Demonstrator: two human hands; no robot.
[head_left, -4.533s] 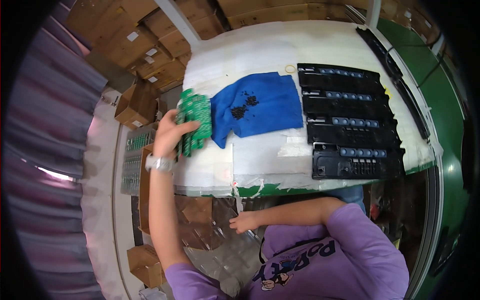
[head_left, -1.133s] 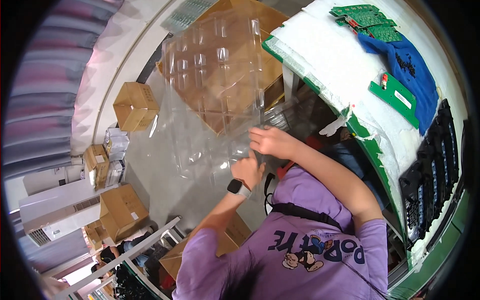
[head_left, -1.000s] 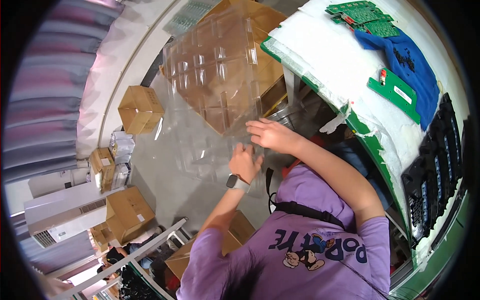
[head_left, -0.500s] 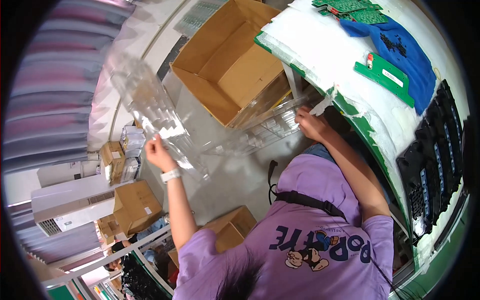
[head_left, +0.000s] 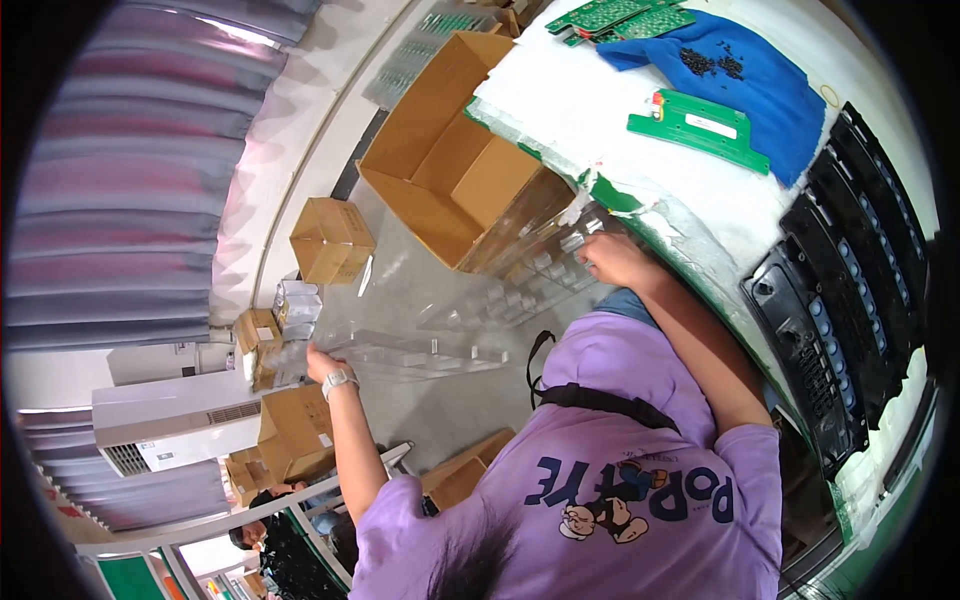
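My left hand, with a pale watch on its wrist, is closed on the edge of a clear plastic tray with moulded pockets. That tray stretches rightward from the fingers above the grey floor, seen almost edge-on. My right hand grips the end of a second clear plastic tray, beside the green table edge. The second tray slants down to the left, in front of a large open cardboard box. Its far end is hard to make out against the floor.
On the white-covered table lie green circuit boards, a blue cloth with small black parts, and black panels. Closed cartons stand by the wall. A white cabinet-like unit and another person are at lower left.
My left hand has lowered its tray, swinging it from upright at the left to nearly level over the floor. My right hand stays on its tray. The whole view has turned slightly.
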